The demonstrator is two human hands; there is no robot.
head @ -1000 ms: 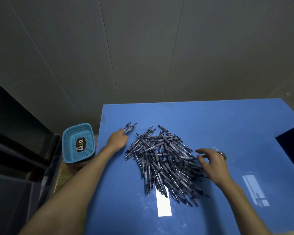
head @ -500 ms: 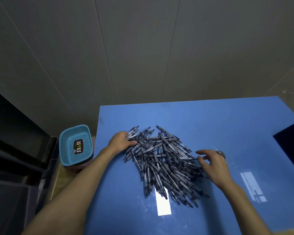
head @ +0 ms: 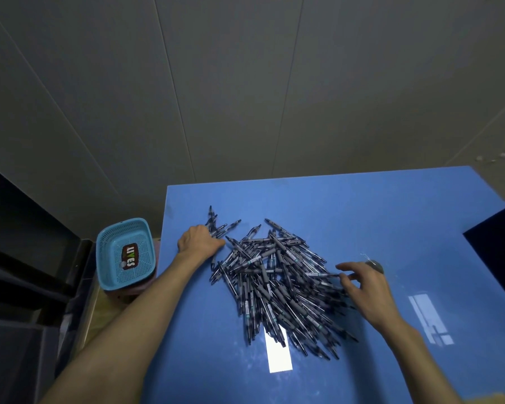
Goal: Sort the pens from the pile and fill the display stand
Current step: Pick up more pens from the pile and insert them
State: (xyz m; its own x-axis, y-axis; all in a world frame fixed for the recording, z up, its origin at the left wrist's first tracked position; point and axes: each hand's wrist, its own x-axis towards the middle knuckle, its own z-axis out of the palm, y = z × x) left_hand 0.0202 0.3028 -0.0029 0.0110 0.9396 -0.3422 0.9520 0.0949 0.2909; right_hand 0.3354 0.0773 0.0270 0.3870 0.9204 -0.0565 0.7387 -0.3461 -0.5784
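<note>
A blue table fills the lower half of the view, and nearly all the pens lie on it in one loose, crisscrossed pile near the middle. No display stand can be seen; the dark shape at the right edge is too cut off to name. A light blue basket sits off the table's left edge, below the tabletop.

The left hand rests at the pile's upper left corner, closed around a small bunch of pens whose ends fan out beyond the fingers, a little apart from the main heap. The right hand lies at the pile's right side with fingers curled; its fingertips pinch or touch one pen lying crosswise on top, though whether that pen is truly gripped cannot be told. A small round thing sits just behind this hand.

The step looks like gathering pens into aligned bunches. To do it well, the person would take pens off the top and the edges rather than pull from beneath, since tangled barrels drag their neighbours and may roll toward the table edge. Turning every tip the same way within the left-hand bunch should make later loading simpler, and small bunches are easier to keep square.
</note>
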